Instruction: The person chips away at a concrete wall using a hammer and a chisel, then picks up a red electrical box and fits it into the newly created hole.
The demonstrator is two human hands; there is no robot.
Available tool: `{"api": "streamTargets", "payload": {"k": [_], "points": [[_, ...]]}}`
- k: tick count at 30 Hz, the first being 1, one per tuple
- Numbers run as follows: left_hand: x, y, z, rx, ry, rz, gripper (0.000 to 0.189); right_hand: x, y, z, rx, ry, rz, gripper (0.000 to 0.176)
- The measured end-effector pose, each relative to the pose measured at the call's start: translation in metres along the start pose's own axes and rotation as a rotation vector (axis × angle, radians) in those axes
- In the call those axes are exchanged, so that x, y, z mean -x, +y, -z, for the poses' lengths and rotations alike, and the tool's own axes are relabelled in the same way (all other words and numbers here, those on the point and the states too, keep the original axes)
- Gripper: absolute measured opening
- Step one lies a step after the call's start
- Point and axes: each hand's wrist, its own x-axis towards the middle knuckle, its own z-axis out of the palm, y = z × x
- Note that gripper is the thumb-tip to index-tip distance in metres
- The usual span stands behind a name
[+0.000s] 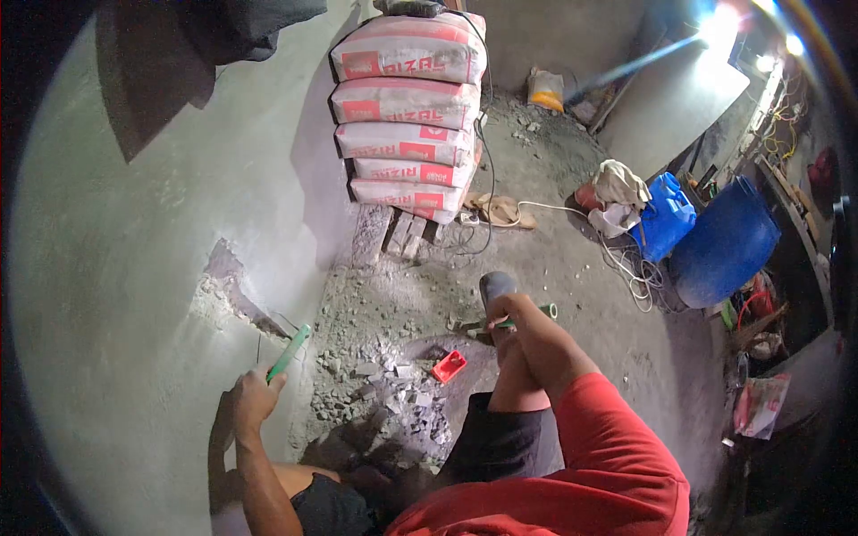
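Creased red shirt [617, 442] foremost, left hand [256, 397] grips slim green bar [290, 352], right hand [506, 312] round-ended green tool [551, 312].

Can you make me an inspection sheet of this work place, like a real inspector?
Surface: grey floor, gritty and dusty; the wall has a jagged broken patch.
Job's things: a green stick-like piece slants near the patch; a green tube-like piece shows by the right forearm.
Clutter: broken rubble and a small red tray on the floor.
Hands: left hand grips the stick-like piece; right hand is near the tube-like one, grip unclear.
Cables: white cable loops over the floor; black cable runs beside the bags.
Surroundings: stacked bags, blue barrel, bright lights.
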Motion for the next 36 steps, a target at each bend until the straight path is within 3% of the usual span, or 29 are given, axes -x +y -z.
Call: {"api": "streamTargets", "payload": {"k": [4,7,9,10,12,17,21,36], "points": [[-0.001,-0.01,-0.007,-0.029,-0.026,-0.031,0.036,0.011,-0.001,0.008,0.014,0.041,-0.018,0.025],[-0.001,-0.011,-0.008,-0.042,-0.016,-0.076,0.035,-0.024,0.011,-0.021,0.009,0.082,0.008,0.023],[-0.001,-0.013,-0.01,-0.034,-0.002,-0.09,0.035,-0.054,0.018,-0.042,-0.007,-0.135,0.054,0.018],[-0.001,-0.014,-0.01,-0.029,0.01,-0.095,0.034,-0.042,0.018,-0.033,-0.009,-0.135,0.049,0.018],[-0.001,-0.014,-0.011,-0.031,0.008,-0.091,0.034,-0.009,0.014,-0.005,-0.098,-0.114,0.02,0.019],[-0.001,-0.009,-0.012,-0.01,-0.012,-0.096,0.034,-0.017,0.014,-0.031,-0.157,0.11,0.001,0.02],[-0.005,-0.019,-0.02,-0.059,-0.021,-0.103,0.034,-0.007,0.014,-0.01,-0.268,0.029,-0.038,0.02],[0.0,-0.014,-0.009,-0.07,-0.102,-0.084,0.037,-0.001,-0.005,0.003,0.015,-0.035,-0.049,0.051]]}}
